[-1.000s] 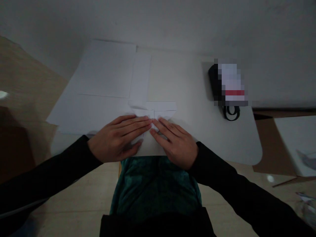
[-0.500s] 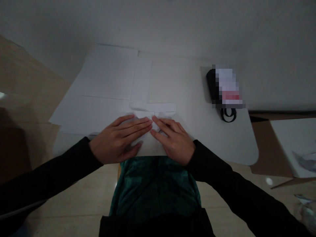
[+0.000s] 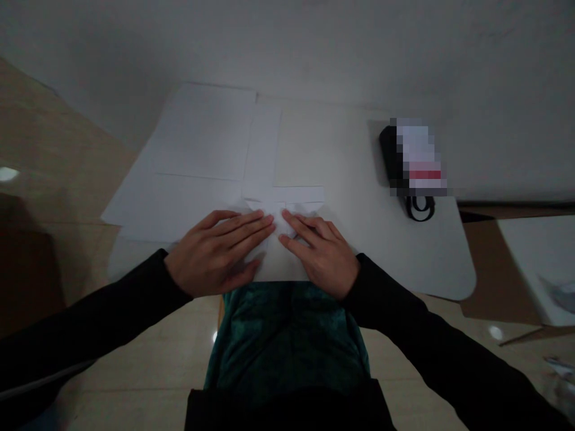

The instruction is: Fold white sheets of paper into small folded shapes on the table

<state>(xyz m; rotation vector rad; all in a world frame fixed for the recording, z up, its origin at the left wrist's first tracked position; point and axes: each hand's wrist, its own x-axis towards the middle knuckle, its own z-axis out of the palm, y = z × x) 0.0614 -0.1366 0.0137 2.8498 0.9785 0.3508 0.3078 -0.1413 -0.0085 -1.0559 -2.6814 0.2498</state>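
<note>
A partly folded white paper [image 3: 287,206] lies near the front edge of a small white table [image 3: 404,257]. My left hand [image 3: 215,251] rests flat on its left half, fingers stretched out and pointing right. Flat on the right half lies my right hand [image 3: 321,251], its fingers pointing up and left. The fingertips of both hands almost meet over the paper's middle fold. Most of the folded paper is hidden under the hands.
Several loose white sheets [image 3: 202,137] cover the table's back and left. A black object with a blurred label [image 3: 411,161] stands at the right, with a black tape ring [image 3: 420,206] in front of it. Cardboard and another white sheet [image 3: 534,257] lie on the floor to the right.
Both hands stay flat on the folded paper. The view has shifted slightly, and the fingertips have drawn a little apart over the fold.
</note>
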